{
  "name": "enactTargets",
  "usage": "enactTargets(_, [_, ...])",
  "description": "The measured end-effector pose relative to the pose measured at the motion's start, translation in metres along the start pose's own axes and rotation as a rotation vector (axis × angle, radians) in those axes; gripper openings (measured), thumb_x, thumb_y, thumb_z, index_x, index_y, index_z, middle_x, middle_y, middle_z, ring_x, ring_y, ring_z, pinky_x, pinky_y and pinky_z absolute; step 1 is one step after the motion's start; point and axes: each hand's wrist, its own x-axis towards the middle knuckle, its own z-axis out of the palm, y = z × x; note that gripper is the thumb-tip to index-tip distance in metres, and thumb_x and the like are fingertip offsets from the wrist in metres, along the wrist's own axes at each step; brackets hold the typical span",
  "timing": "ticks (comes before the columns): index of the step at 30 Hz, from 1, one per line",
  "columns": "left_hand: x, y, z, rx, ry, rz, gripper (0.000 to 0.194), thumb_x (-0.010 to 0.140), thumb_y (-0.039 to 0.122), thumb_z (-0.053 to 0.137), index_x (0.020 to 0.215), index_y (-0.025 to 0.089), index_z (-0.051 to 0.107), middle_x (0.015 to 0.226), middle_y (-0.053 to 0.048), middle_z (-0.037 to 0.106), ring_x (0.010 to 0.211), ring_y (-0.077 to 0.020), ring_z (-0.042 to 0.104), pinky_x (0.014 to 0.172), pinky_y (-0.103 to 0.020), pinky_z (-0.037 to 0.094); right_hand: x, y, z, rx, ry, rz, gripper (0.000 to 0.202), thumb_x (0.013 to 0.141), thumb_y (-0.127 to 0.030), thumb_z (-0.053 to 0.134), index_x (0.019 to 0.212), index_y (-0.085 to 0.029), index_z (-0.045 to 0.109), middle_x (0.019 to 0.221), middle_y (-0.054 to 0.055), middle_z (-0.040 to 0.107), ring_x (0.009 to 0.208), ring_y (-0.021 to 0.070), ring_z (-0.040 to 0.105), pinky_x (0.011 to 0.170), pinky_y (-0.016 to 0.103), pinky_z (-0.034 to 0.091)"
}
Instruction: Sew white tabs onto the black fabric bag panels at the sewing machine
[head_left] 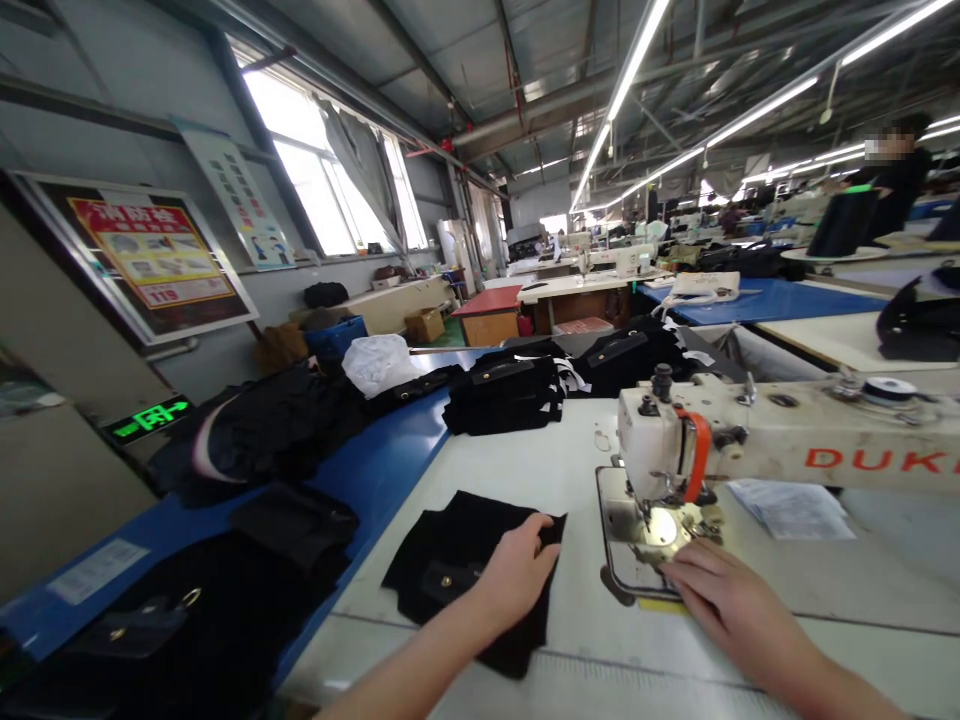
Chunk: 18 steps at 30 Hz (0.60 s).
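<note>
A black fabric panel (442, 530) with a dark tab and a small gold stud lies on the white sewing table (592, 640). My left hand (521, 565) rests over its right part, fingers and thumb closed at the upper right edge. To the right stands a white sewing machine (652, 440) with an orange strap; its lamp lights the metal needle plate (622, 520). At the front of that plate, just below the needle area, is my right hand (716, 590). Its fingers are bent and pressed together, and their tips hide whatever is between them.
Stacked black pieces (506, 385) with white strips lie behind the panel. On the blue table (397, 440) at left are more black pieces (180, 610) and a white plastic bag (377, 365). A folded clear bag (791, 505) lies under the machine arm. A person (904, 185) stands far right.
</note>
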Motion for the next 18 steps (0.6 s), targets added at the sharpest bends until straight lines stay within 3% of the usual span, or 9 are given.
enactTargets(3, [0.006, 0.013, 0.022, -0.212, -0.06, 0.075, 0.047, 0.098, 0.036, 0.027, 0.135, 0.012, 0.04, 0.097, -0.01, 0.071, 0.074, -0.0166, 0.07, 0.061, -0.027, 0.054, 0.003, -0.006, -0.007, -0.008, -0.02, 0.036, 0.025, 0.096, -0.016, 0.043, 0.096, -0.019, 0.068, 0.089, 0.007, 0.064, 0.085, 0.0188, 0.059, 0.077, 0.031, 0.049])
enactTargets(6, [0.007, 0.004, 0.02, -0.356, 0.062, 0.202, 0.046, 0.095, 0.04, 0.034, 0.133, 0.015, 0.046, 0.116, -0.012, 0.067, 0.096, -0.0194, 0.068, 0.081, -0.033, 0.057, 0.007, -0.008, -0.012, -0.023, -0.016, 0.062, 0.026, 0.095, -0.015, 0.043, 0.091, -0.018, 0.068, 0.085, 0.007, 0.063, 0.083, 0.0192, 0.056, 0.076, 0.032, 0.048])
enactTargets(8, [0.004, -0.01, 0.018, -0.209, 0.13, 0.327, 0.044, 0.092, 0.042, 0.045, 0.13, 0.021, 0.053, 0.127, -0.01, 0.063, 0.114, -0.0231, 0.061, 0.1, -0.041, 0.049, 0.007, -0.009, -0.014, -0.021, 0.023, 0.082, 0.025, 0.095, -0.015, 0.044, 0.092, -0.017, 0.068, 0.084, 0.007, 0.063, 0.083, 0.0192, 0.056, 0.076, 0.032, 0.048])
enactTargets(10, [-0.002, -0.023, 0.02, 0.05, 0.096, 0.471, 0.045, 0.091, 0.044, 0.048, 0.133, 0.027, 0.054, 0.14, -0.007, 0.055, 0.129, -0.0261, 0.05, 0.109, -0.047, 0.04, 0.005, -0.013, -0.014, -0.008, 0.068, 0.091, 0.024, 0.094, -0.015, 0.044, 0.097, -0.017, 0.068, 0.086, 0.008, 0.064, 0.084, 0.0194, 0.056, 0.077, 0.033, 0.049])
enactTargets(13, [-0.005, -0.032, 0.027, 0.333, 0.039, 0.596, 0.049, 0.093, 0.046, 0.046, 0.141, 0.032, 0.045, 0.149, -0.004, 0.044, 0.137, -0.0275, 0.04, 0.11, -0.05, 0.037, 0.002, -0.028, -0.011, 0.013, 0.058, 0.013, 0.025, 0.093, -0.015, 0.045, 0.104, -0.016, 0.067, 0.091, 0.008, 0.066, 0.088, 0.0203, 0.055, 0.081, 0.034, 0.049])
enactTargets(18, [0.016, -0.024, 0.03, 0.471, 0.021, 0.619, 0.051, 0.094, 0.048, 0.042, 0.143, 0.03, 0.042, 0.151, -0.004, 0.04, 0.138, -0.0265, 0.038, 0.11, -0.049, 0.037, 0.003, -0.044, -0.01, -0.018, -0.077, -0.041, 0.021, 0.091, -0.017, 0.049, 0.102, -0.018, 0.067, 0.099, 0.007, 0.068, 0.097, 0.0206, 0.056, 0.09, 0.035, 0.047])
